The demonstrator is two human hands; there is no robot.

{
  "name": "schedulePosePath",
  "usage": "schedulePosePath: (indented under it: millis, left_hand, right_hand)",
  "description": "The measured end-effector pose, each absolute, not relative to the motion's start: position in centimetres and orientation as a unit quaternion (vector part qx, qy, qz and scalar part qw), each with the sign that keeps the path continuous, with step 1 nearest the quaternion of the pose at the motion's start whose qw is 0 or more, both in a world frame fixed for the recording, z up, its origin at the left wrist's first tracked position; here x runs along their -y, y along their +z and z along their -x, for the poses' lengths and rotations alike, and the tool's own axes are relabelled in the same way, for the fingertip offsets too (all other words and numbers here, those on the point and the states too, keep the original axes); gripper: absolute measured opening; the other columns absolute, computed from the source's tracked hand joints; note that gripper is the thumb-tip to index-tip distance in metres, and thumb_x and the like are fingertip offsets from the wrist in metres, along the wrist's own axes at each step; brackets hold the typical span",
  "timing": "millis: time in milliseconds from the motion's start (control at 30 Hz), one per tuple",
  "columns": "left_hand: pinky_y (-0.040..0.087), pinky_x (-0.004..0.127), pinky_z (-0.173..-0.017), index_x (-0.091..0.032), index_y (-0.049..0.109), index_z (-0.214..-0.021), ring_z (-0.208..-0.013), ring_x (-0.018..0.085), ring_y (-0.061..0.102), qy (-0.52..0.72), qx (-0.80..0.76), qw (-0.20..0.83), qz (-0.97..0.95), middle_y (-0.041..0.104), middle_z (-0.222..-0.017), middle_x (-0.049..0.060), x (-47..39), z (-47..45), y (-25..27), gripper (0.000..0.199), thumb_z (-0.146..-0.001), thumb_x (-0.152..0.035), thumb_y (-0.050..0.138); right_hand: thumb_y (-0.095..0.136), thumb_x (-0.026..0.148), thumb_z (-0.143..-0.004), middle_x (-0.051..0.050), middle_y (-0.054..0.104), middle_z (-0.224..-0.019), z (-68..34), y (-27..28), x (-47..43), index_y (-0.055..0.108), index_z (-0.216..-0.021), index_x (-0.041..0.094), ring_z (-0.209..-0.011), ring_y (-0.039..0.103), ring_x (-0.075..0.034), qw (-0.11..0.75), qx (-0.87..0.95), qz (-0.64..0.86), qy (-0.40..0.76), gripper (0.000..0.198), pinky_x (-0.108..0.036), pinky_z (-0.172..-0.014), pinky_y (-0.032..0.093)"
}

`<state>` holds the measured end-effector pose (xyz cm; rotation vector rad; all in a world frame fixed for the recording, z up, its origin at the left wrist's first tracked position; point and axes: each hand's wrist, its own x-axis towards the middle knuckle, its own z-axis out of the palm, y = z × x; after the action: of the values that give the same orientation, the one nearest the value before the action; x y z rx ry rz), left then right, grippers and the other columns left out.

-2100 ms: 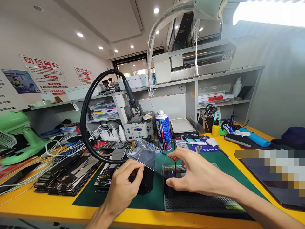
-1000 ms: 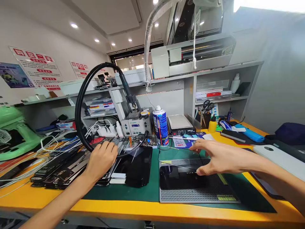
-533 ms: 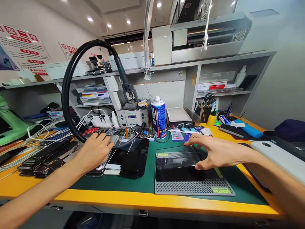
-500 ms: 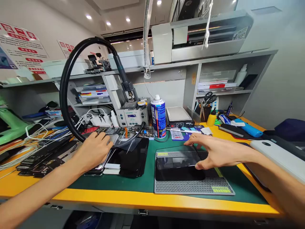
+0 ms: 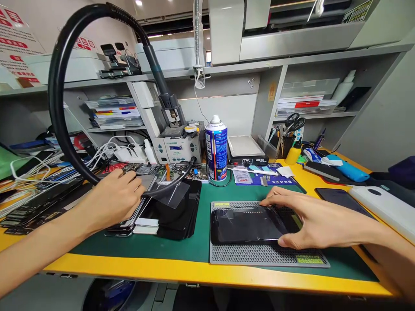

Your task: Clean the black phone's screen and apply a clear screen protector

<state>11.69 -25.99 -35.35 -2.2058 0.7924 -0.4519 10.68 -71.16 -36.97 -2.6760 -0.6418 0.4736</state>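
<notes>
A black phone screen (image 5: 249,226) lies on a grey perforated mat (image 5: 259,255). My right hand (image 5: 311,216) spans its right end, thumb at the near edge and fingertips at the far edge. On the left, my left hand (image 5: 116,196) is closed, knuckles up, over a stack of phone parts (image 5: 125,226); what its fingers hold, if anything, is hidden. Right of that hand are a clear plastic film (image 5: 171,194) and a pile of black panels (image 5: 181,220). A black hose (image 5: 53,95) arches behind the left hand and runs beside its fingertips.
A blue spray can (image 5: 216,149) stands behind the mat. Behind the phone stacks is a hot-air station (image 5: 177,149). A small square device (image 5: 246,151) sits farther right. White cables (image 5: 19,181) tangle at far left. Phones and a blue tool (image 5: 352,172) lie at right.
The phone screen now lies flatter on the mat, and my right hand has moved slightly right along it. The view has tilted down. My left hand stays closed over the stack.
</notes>
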Motion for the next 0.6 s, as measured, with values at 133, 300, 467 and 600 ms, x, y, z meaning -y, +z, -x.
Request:
schedulePosePath:
  millis: [133, 300, 467, 600]
  left_hand:
    - [0.044, 0.046, -0.077, -0.011, 0.070, -0.095, -0.091, 0.032, 0.059, -0.230, -0.333, 0.256, 0.878, 0.068, -0.089, 0.012, 28.3, -10.7, -35.4, 0.021, -0.096, -0.024, 0.053]
    - [0.045, 0.041, -0.100, -0.017, 0.060, -0.125, -0.110, 0.024, 0.057, -0.146, -0.389, -0.087, 0.905, 0.065, -0.114, 0.008, 34.3, -9.5, -36.7, 0.034, -0.092, -0.025, 0.062]
    - [0.044, 0.039, -0.109, -0.017, 0.053, -0.136, -0.122, 0.026, 0.049, -0.017, -0.413, -0.174, 0.894, 0.059, -0.126, 0.009, 38.2, -10.5, -38.3, 0.067, -0.078, -0.037, 0.078]
    - [0.042, 0.045, -0.110, -0.018, 0.049, -0.140, -0.123, 0.029, 0.047, 0.005, -0.428, -0.178, 0.886, 0.058, -0.128, 0.010, 38.7, -11.4, -39.2, 0.075, -0.075, -0.040, 0.079]
  right_hand:
    - [0.072, 0.056, -0.078, -0.002, 0.056, -0.134, -10.6, -37.4, 71.0, 0.058, -0.132, 0.032, -0.113, 0.061, -0.028, 0.172, 0.237, 0.942, 0.162, 0.061, -0.036, -0.091, 0.054]
    - [0.072, 0.054, -0.078, -0.002, 0.055, -0.135, -10.6, -38.2, 70.9, 0.056, -0.134, 0.033, -0.115, 0.061, -0.027, 0.181, 0.245, 0.941, 0.145, 0.061, -0.035, -0.091, 0.054]
    - [0.072, 0.050, -0.078, -0.003, 0.054, -0.136, -10.5, -38.7, 70.9, 0.057, -0.133, 0.033, -0.113, 0.062, -0.027, 0.186, 0.245, 0.942, 0.137, 0.059, -0.035, -0.091, 0.055]
    - [0.072, 0.045, -0.076, -0.005, 0.055, -0.134, -10.4, -38.8, 70.7, 0.058, -0.133, 0.031, -0.113, 0.063, -0.028, 0.195, 0.255, 0.940, 0.116, 0.060, -0.036, -0.092, 0.055]
